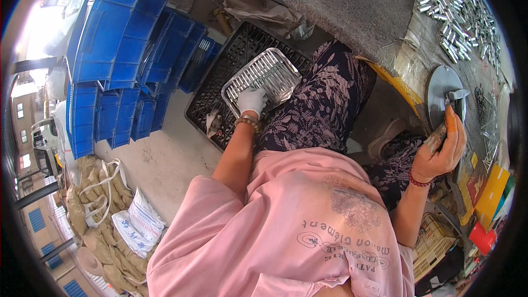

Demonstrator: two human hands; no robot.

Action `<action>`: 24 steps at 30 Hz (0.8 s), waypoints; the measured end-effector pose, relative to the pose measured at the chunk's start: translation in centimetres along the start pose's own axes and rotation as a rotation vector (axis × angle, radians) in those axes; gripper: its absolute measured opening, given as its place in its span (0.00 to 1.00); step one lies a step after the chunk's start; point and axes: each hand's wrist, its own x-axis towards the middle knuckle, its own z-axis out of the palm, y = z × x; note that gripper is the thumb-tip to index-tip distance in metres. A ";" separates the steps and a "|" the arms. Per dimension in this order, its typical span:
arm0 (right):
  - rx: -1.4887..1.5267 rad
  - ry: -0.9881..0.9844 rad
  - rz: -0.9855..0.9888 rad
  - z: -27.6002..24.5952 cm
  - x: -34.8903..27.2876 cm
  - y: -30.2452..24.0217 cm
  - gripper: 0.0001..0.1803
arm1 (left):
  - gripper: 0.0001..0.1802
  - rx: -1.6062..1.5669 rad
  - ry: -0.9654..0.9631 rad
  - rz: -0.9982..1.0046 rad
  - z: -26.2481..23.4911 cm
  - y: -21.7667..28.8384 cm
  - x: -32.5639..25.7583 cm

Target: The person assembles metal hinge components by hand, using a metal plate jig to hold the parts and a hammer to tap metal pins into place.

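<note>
My left hand, in a white glove, is closed at the near side of a shiny metal tray. Its curled fingers touch the thin metal rods lying in the tray; whatever they hold is hidden. At the right, my bare right hand is raised beside a round metal plate at the bench edge. Its fingers are pressed together, with orange tape around one of them. The fingertips meet a small metal fixture on the plate, and I cannot see what is between them.
The tray sits on a black plastic crate beside my leg. Stacked blue bins stand at the left, above filled sacks. Many short metal pins cover the far right of the workbench. A yellow basket sits lower right.
</note>
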 end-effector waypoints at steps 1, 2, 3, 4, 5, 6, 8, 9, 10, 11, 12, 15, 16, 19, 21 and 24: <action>0.002 0.002 0.004 0.0 0.0 0.0 0.19 | 0.13 0.000 0.002 0.000 -0.1 -0.2 0.1; 0.003 0.002 0.003 0.0 0.0 0.0 0.19 | 0.12 -0.055 -0.012 -0.026 -0.1 -0.3 0.1; 0.003 0.003 0.000 0.0 0.0 0.1 0.19 | 0.12 -0.110 -0.026 -0.051 -0.2 -0.4 0.2; 0.004 0.004 -0.004 0.0 0.0 0.1 0.18 | 0.12 -0.111 -0.026 -0.051 -0.2 -0.5 0.2; 0.003 0.004 -0.004 0.0 0.0 0.1 0.18 | 0.11 -0.149 -0.045 -0.067 -0.2 -0.4 0.0; 0.000 0.006 -0.007 0.0 -0.1 0.2 0.18 | 0.10 -0.188 -0.065 -0.084 -0.3 -0.4 -0.1; -0.004 0.008 -0.011 0.1 -0.1 0.2 0.18 | 0.09 -0.238 -0.087 -0.085 -0.4 -0.6 -0.1; -0.001 0.009 -0.010 0.1 -0.1 0.2 0.18 | 0.09 -0.288 -0.109 -0.087 -0.6 -0.8 -0.1; 0.002 0.009 -0.010 0.1 -0.1 0.1 0.18 | 0.09 -0.288 -0.109 -0.087 -0.8 -1.2 0.1; 0.002 0.009 -0.010 0.1 0.0 0.1 0.18 | 0.08 -0.322 -0.146 -0.061 -1.0 -1.6 0.2; 0.001 0.006 -0.009 0.1 0.0 0.1 0.18 | 0.08 -0.356 -0.182 -0.035 -1.1 -1.9 0.4; -0.005 0.001 -0.007 0.1 0.1 0.0 0.19 | 0.07 -0.389 -0.190 -0.036 -1.1 -2.3 0.5; -0.010 0.001 -0.006 0.1 0.1 0.0 0.19 | 0.07 -0.389 -0.190 -0.036 -1.0 -2.3 0.5; -0.018 -0.006 -0.003 0.0 0.0 0.1 0.19 | 0.08 -0.371 -0.174 -0.033 -0.9 -2.1 0.3; -0.013 -0.003 -0.006 0.1 0.0 0.1 0.19 | 0.10 -0.284 -0.132 -0.033 -0.7 -2.2 0.4; -0.008 -0.002 -0.007 0.0 0.0 0.1 0.19 | 0.12 -0.228 -0.100 -0.034 -0.5 -2.2 0.5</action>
